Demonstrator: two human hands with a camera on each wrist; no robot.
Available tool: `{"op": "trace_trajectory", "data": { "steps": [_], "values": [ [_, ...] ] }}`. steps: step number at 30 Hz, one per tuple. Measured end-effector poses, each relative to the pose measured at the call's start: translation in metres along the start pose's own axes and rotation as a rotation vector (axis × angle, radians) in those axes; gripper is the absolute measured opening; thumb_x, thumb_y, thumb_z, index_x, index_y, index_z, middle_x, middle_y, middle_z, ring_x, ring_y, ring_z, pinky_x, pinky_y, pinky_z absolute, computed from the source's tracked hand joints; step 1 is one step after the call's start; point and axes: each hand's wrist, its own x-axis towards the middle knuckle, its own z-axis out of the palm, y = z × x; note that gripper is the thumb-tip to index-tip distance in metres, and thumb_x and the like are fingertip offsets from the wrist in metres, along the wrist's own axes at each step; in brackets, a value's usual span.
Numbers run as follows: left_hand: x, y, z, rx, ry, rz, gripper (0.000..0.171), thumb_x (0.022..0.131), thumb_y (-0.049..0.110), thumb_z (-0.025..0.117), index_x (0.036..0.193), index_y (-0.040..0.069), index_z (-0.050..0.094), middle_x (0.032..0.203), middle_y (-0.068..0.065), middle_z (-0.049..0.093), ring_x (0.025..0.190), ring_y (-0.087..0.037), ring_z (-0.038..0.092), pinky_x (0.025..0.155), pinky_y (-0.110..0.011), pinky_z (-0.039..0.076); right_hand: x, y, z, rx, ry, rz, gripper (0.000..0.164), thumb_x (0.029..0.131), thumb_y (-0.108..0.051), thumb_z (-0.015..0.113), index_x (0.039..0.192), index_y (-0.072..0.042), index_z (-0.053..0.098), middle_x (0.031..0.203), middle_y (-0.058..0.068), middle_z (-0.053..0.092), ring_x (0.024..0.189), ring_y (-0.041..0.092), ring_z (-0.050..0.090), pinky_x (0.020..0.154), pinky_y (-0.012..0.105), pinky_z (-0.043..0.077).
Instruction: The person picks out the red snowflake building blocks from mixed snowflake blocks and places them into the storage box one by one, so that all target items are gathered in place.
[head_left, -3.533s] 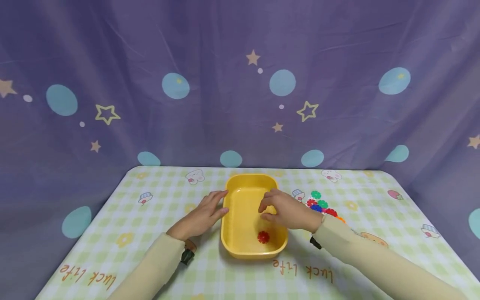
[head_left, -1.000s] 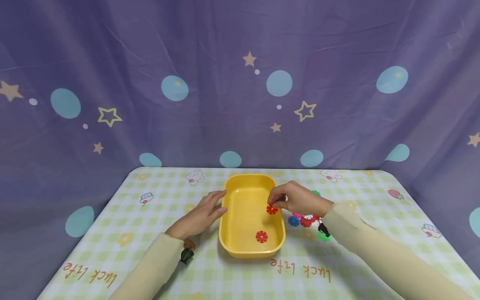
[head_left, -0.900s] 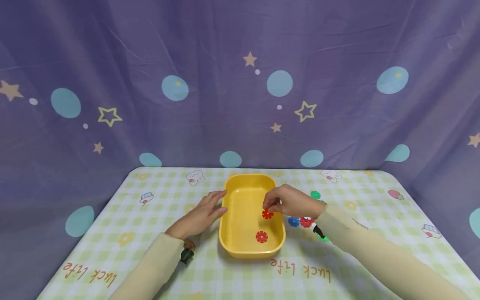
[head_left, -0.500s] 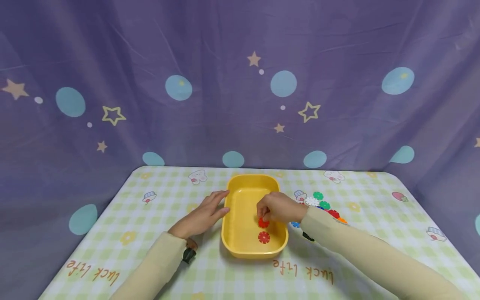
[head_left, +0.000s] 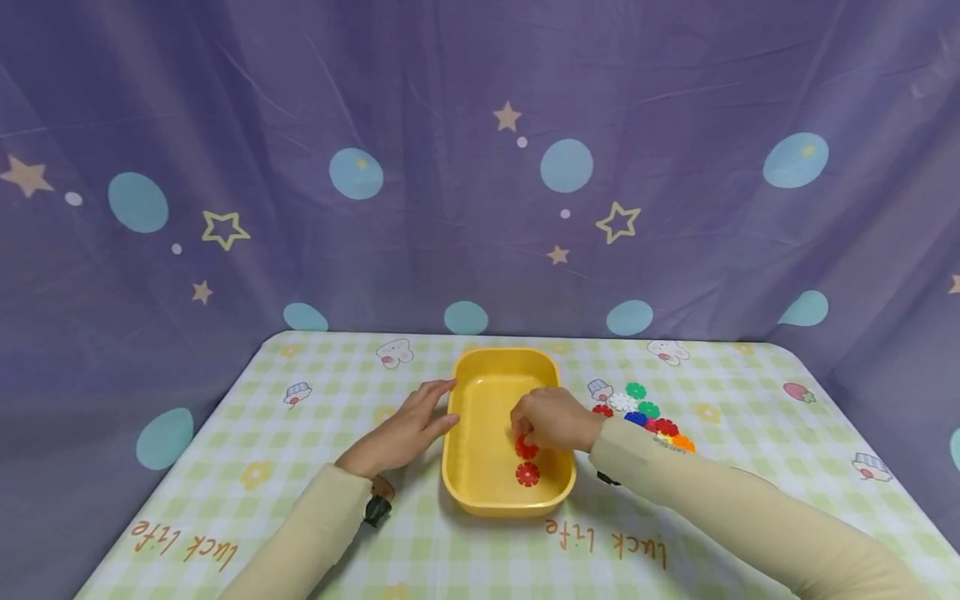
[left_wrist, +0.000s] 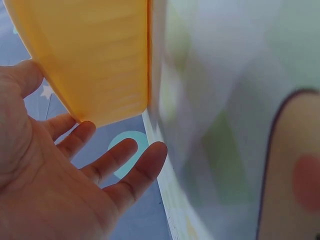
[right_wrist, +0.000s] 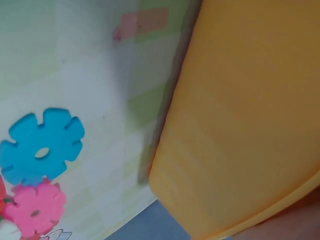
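In the head view, the left forearm slants in over the near edge of the worktop (head_left: 195, 467), and the left hand (head_left: 399, 435) lies palm inward, fingers loosely spread, fingertips at the left rim of a yellow tray (head_left: 476, 425). The right forearm comes in from the near right corner and crosses the tray's right wall; the right hand (head_left: 553, 419) bends downward, fingers curled, pinching a red disc (head_left: 528, 451) low inside the tray. A second red disc (head_left: 528, 475) lies flat on the tray floor, nearer the worktop's near edge. Notched, flower-shaped loose discs (head_left: 648, 410) sit towards the far right corner.

In the left wrist view, the tray wall looks smooth and slightly translucent – thumb and fingertips touch its rim, the other fingers stand apart.

In the right wrist view, a glossy blue disc (right_wrist: 59, 134) overlaps a pink disc (right_wrist: 50, 206) beside the tray; only a sliver of hand shows – its grip cannot be told there.
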Motion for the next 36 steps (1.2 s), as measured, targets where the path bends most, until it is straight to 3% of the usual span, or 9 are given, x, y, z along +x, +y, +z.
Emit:
{"op": "trace_trajectory", "data": {
  "steps": [7, 12, 16, 21, 27, 32, 36],
  "values": [
    [0.000, 0.000, 0.001, -0.009, 0.021, -0.013, 0.059, 0.099, 0.041, 0.046, 0.147, 0.012, 0.028, 0.148, -0.003, 0.028, 0.137, -0.021, 0.023, 0.105, -0.047, 0.030, -0.002, 0.005, -0.006, 0.092, 0.033, -0.068, 0.009, 0.079, -0.007, 0.076, 0.082, -0.015, 0.072, 0.075, -0.010, 0.062, 0.071, 0.011, 0.054, 0.068, 0.025, 0.047],
    [0.001, 0.000, 0.001, -0.012, 0.016, -0.010, 0.059, 0.099, 0.041, 0.046, 0.147, 0.012, 0.029, 0.148, -0.002, 0.027, 0.137, -0.020, 0.022, 0.105, -0.047, 0.029, -0.015, 0.022, -0.027, 0.162, 0.190, -0.107, 0.008, 0.081, -0.009, 0.075, 0.087, -0.014, 0.072, 0.083, -0.009, 0.063, 0.077, 0.015, 0.058, 0.072, 0.028, 0.049],
    [0.001, -0.001, 0.000, 0.000, 0.019, -0.014, 0.059, 0.099, 0.042, 0.046, 0.147, 0.012, 0.029, 0.149, 0.000, 0.026, 0.137, -0.019, 0.021, 0.106, -0.047, 0.029, -0.034, 0.042, -0.043, 0.161, 0.259, -0.038, 0.010, 0.081, -0.010, 0.076, 0.088, -0.016, 0.072, 0.084, -0.011, 0.063, 0.078, 0.013, 0.057, 0.073, 0.031, 0.050],
    [0.002, -0.002, 0.000, -0.013, 0.016, -0.022, 0.059, 0.099, 0.041, 0.047, 0.147, 0.013, 0.029, 0.149, 0.000, 0.024, 0.138, -0.019, 0.021, 0.106, -0.047, 0.028, -0.060, 0.070, -0.049, 0.184, 0.224, 0.094, 0.011, 0.082, -0.012, 0.075, 0.089, -0.019, 0.072, 0.085, -0.012, 0.063, 0.079, 0.010, 0.057, 0.075, 0.034, 0.051],
    [0.002, -0.003, 0.000, -0.026, 0.015, -0.029, 0.058, 0.099, 0.040, 0.048, 0.147, 0.013, 0.029, 0.149, 0.000, 0.024, 0.137, -0.019, 0.021, 0.106, -0.047, 0.029, -0.092, 0.097, -0.040, 0.202, 0.143, 0.153, 0.015, 0.080, -0.006, 0.076, 0.092, -0.013, 0.071, 0.088, -0.005, 0.065, 0.080, 0.013, 0.057, 0.077, 0.042, 0.051],
    [0.002, -0.002, 0.000, -0.029, 0.013, -0.025, 0.059, 0.099, 0.041, 0.047, 0.147, 0.013, 0.029, 0.149, 0.000, 0.024, 0.137, -0.019, 0.021, 0.105, -0.047, 0.029, -0.113, 0.112, -0.034, 0.199, 0.069, 0.213, 0.017, 0.079, -0.005, 0.076, 0.093, -0.011, 0.070, 0.089, -0.003, 0.065, 0.077, 0.014, 0.056, 0.071, 0.036, 0.050],
    [0.002, -0.001, 0.000, -0.030, 0.012, -0.029, 0.060, 0.099, 0.042, 0.047, 0.147, 0.013, 0.028, 0.149, 0.000, 0.024, 0.137, -0.019, 0.020, 0.105, -0.047, 0.029, -0.125, 0.124, -0.030, 0.188, 0.064, 0.279, 0.019, 0.078, 0.002, 0.073, 0.093, -0.011, 0.070, 0.089, -0.002, 0.065, 0.075, 0.015, 0.054, 0.068, 0.034, 0.048]
  ]
}}
